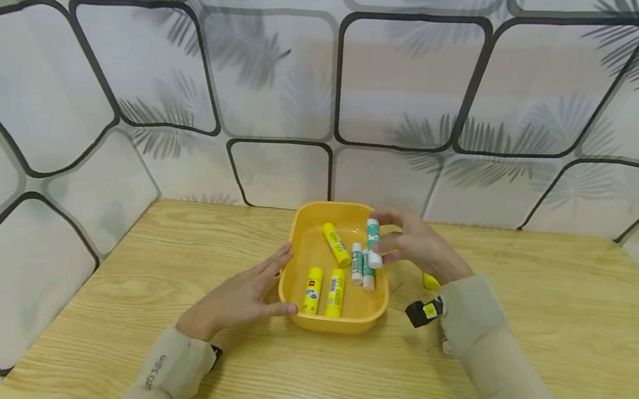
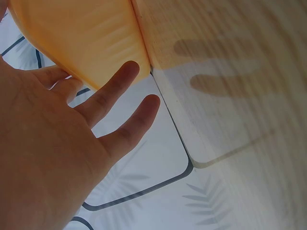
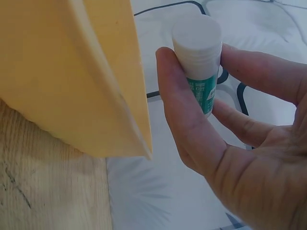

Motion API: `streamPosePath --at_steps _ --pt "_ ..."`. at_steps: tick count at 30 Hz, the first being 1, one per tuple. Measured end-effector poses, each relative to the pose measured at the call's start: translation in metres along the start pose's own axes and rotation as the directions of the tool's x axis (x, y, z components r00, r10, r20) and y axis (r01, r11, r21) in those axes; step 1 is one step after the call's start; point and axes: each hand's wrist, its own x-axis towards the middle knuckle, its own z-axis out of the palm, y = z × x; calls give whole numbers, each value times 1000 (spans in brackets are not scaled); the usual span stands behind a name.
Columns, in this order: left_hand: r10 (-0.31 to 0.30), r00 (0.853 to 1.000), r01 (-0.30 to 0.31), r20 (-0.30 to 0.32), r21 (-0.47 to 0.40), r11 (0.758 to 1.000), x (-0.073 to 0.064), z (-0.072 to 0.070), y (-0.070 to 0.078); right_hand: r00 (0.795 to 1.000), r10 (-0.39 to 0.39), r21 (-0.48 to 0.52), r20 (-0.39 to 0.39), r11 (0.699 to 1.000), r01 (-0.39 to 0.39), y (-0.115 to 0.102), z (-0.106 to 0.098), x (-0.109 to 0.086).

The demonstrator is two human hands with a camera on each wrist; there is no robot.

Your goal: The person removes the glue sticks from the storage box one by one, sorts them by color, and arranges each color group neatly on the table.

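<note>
A yellow plastic tray (image 1: pixel 338 325) sits on the table. My right hand (image 1: pixel 414 243) pinches a green-and-white glue stick (image 1: pixel 373 234) between thumb and fingers over the tray's right side. In the right wrist view its white cap (image 3: pixel 197 33) points up, close beside the tray wall (image 3: pixel 62 72). My left hand (image 1: pixel 235 297) lies along the tray's left side with fingers spread, thumb at the front rim. Inside lie three yellow glue sticks, one at the back (image 1: pixel 336 244) and two at the front (image 1: pixel 313 290), plus two green-and-white ones (image 1: pixel 357 264) under my right hand.
On the table right of the tray, a yellow object (image 1: pixel 430 281) and a whitish object (image 1: pixel 447 346) are partly hidden by my right wrist and sleeve. Behind the wooden table (image 1: pixel 178 248) stands a patterned wall covering (image 1: pixel 287 79). Black straps (image 1: pixel 424 311) circle my wrists.
</note>
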Motion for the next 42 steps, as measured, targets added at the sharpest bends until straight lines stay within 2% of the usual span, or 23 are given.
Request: streamPosePath --at_steps 7,11,18,23,29,42 --pt "10 1000 -10 -4 7 1000 1 0 0 999 -33 -51 9 998 33 2 -6 -13" --pt "12 1000 -12 0 6 1000 1 1 -1 998 -52 -42 21 998 53 6 -10 -17" --pt "10 1000 -10 1 6 1000 2 0 1 999 -29 -18 19 999 30 10 -16 -25" --pt "2 1000 -2 -1 11 1000 2 0 0 999 -43 -44 14 998 44 15 -21 -33" --pt "-1 1000 1 5 19 1000 1 0 -1 999 -49 -19 3 999 49 25 -23 -44" --pt "-1 1000 1 4 12 1000 -1 -1 -1 998 -59 -46 6 997 59 42 -32 -63"
